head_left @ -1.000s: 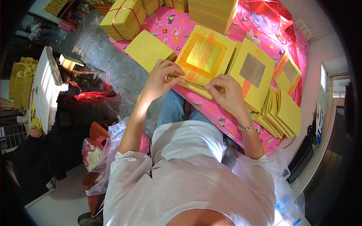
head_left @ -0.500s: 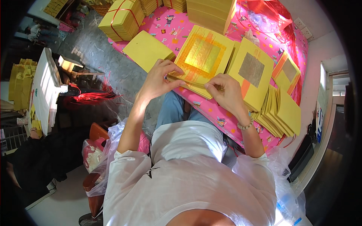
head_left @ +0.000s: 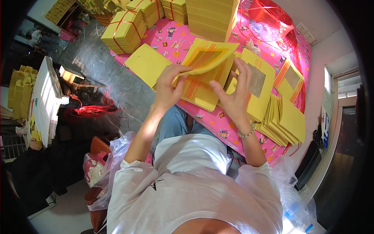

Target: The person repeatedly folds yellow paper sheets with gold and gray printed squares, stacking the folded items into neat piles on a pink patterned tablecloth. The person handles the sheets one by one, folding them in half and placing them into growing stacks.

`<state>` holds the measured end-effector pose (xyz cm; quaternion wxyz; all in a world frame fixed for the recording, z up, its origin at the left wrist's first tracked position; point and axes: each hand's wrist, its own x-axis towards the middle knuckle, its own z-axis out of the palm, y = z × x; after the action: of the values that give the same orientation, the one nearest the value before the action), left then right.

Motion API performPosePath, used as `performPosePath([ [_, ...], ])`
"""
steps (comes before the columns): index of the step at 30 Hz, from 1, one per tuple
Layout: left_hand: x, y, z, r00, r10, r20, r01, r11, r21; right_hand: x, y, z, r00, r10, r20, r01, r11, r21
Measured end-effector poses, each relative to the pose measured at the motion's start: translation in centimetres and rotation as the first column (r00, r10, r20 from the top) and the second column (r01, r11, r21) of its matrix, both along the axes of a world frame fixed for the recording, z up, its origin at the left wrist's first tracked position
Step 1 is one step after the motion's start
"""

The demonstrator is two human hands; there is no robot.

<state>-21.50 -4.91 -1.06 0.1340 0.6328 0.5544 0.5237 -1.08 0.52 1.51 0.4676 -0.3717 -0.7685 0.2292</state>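
My left hand [head_left: 168, 87] pinches the near left edge of some yellow paper sheets [head_left: 194, 48] printed with an orange and metallic square. They are lifted and curl upward; how many there are I cannot tell. Under them lies a stack of similar yellow sheets [head_left: 206, 99] with orange print. My right hand [head_left: 238, 95], a beaded bracelet at its wrist, is open with fingers spread, just right of that stack. Beside it is another yellow pile with a grey square [head_left: 257, 82]. Plain yellow sheets [head_left: 146, 64] lie left of my left hand.
A pink patterned cloth [head_left: 171, 37] covers the table. Red-tied bundles of yellow paper [head_left: 124, 33] stand at the back left, a tall yellow block [head_left: 208, 19] behind the stack. Fanned yellow sheets [head_left: 278, 121] lie at right, and red plastic strips [head_left: 272, 15] hang at the far right.
The printed top sheets have come up off the stack in my left hand, their far edge bending upward. My right hand has let go of the near edge and spread its fingers.
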Motion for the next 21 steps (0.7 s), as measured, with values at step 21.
performPosePath([
  [21, -3.5, 0.2, -3.3, 0.683, -0.288, 0.671, 0.458, 0.885, -0.087, -1.4, 4.1, -4.2, 0.906, 0.335, -0.26, -0.396, 0.887, -0.236],
])
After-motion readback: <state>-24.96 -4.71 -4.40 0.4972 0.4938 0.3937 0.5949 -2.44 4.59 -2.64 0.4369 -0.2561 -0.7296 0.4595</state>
